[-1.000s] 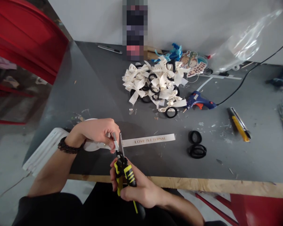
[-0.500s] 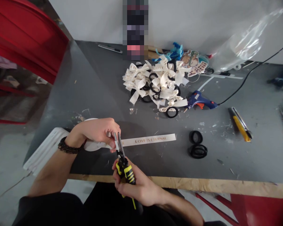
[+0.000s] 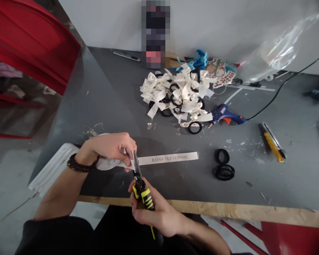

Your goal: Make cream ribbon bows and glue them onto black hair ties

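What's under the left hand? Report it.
A white rounded thing peeks out from under the left hand; ribbon shows either side of its fingertips. Whatever else the palm covers cannot be seen.

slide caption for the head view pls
Right hand holds yellow-and-black scissors at a printed white ribbon in the left hand, with white bows heaped beyond.

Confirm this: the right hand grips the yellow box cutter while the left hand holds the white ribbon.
Wrong tool: the head view shows the right hand gripping the scissors; the yellow box cutter lies on the table. The left hand holds the white ribbon.
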`<state>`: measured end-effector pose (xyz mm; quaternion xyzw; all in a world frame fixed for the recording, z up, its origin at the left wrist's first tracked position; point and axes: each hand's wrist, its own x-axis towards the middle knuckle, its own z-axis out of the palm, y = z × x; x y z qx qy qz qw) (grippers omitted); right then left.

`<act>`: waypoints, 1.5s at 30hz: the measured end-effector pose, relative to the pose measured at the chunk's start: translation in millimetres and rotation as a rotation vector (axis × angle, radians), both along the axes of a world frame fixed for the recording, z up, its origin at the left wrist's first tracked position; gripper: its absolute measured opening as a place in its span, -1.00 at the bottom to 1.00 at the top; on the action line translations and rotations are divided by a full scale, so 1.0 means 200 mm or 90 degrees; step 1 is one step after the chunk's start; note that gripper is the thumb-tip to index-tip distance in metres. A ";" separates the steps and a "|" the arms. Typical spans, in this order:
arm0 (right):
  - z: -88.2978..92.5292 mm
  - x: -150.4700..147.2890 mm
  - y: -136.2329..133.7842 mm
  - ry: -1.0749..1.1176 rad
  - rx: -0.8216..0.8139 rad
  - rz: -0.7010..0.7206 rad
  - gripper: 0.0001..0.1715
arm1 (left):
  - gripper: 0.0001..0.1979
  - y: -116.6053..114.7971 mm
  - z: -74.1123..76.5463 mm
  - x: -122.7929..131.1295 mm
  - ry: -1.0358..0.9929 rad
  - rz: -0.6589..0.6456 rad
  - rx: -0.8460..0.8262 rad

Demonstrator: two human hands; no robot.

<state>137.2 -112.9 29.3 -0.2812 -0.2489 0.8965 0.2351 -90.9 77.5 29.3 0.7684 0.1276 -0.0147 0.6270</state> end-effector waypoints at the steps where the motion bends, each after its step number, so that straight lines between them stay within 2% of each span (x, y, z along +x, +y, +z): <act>1: 0.00 0.00 0.00 0.001 0.004 0.002 -0.41 | -0.85 0.00 0.00 0.00 0.001 0.003 0.000; 4: 0.01 0.00 0.01 0.028 0.011 -0.009 -0.25 | -0.86 0.00 0.00 0.00 0.015 0.014 0.004; 6: 0.02 0.00 0.01 0.045 0.011 -0.017 -0.21 | -0.87 0.00 0.00 0.00 0.021 0.011 0.008; 11: 0.02 -0.02 0.01 0.066 0.020 -0.040 -0.30 | -0.85 0.00 0.00 0.00 0.025 0.004 0.016; 16: -0.01 -0.04 -0.02 -0.008 -0.020 -0.035 -0.60 | -0.85 0.00 0.00 0.00 0.026 0.021 0.037; 21: 0.01 -0.01 0.00 -0.005 0.043 -0.035 -0.45 | -0.84 0.00 -0.01 0.00 0.023 0.010 0.020; 25: 0.01 -0.01 -0.01 -0.033 0.018 -0.012 -0.66 | -0.85 0.00 -0.01 0.00 0.025 0.018 0.048; 27: 0.00 -0.01 -0.01 -0.006 0.031 -0.005 -0.53 | -0.85 -0.01 0.00 0.00 0.008 0.027 0.048; 30: 0.01 0.00 -0.01 0.000 0.093 -0.029 -0.20 | -0.86 -0.01 0.00 0.00 0.004 0.054 0.030; 31: 0.01 0.01 0.00 -0.002 0.103 -0.036 -0.17 | -0.86 -0.01 0.01 0.00 0.008 0.061 0.026; 36: 0.01 0.01 0.00 0.036 0.076 -0.044 -0.34 | -0.86 -0.01 0.01 0.00 0.010 0.058 0.033; 41: 0.00 -0.02 -0.02 -0.026 0.100 -0.041 -0.43 | -0.86 -0.01 0.00 0.00 0.012 0.044 0.021; 45: -0.01 -0.02 -0.03 -0.083 0.056 0.007 -0.70 | -0.84 0.00 0.00 0.00 0.008 0.030 0.034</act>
